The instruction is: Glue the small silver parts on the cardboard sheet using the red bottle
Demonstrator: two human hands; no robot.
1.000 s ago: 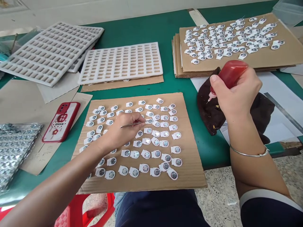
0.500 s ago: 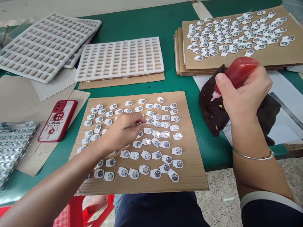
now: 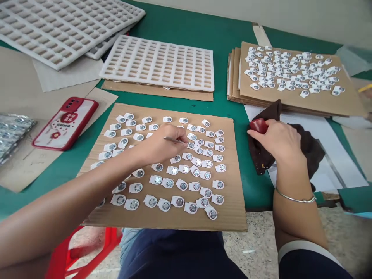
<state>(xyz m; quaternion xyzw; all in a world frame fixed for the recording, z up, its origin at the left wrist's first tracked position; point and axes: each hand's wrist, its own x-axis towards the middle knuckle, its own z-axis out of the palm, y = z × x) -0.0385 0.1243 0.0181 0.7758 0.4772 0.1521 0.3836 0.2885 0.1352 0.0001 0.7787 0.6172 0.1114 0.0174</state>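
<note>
My left hand [image 3: 162, 146] pinches thin metal tweezers [image 3: 171, 139] over the middle of a cardboard sheet [image 3: 233, 211]. The tips reach a small white tab with a round metal disc [image 3: 190, 145]. Several rows of such tabs lie on the sheet, some hidden under my left forearm. Off to the right, my right hand [image 3: 283, 141] is wrapped round a red squeeze bottle [image 3: 258, 125]. The bottle is over a dark brown cloth [image 3: 312, 149], and its nozzle is hidden from view.
A stack of cardboard sheets [image 3: 290, 101] bearing more tabs stands at the back right. White foam trays [image 3: 162, 64] lie at the back and back left. A phone in a red case [image 3: 65, 123] and a silvery bubble-wrap sheet [image 3: 13, 131] are on the left.
My right hand has lowered the red bottle to the brown cloth, turning it so that the nozzle is hidden. My left hand stays at the same tab with the tweezers. The view has tilted.
</note>
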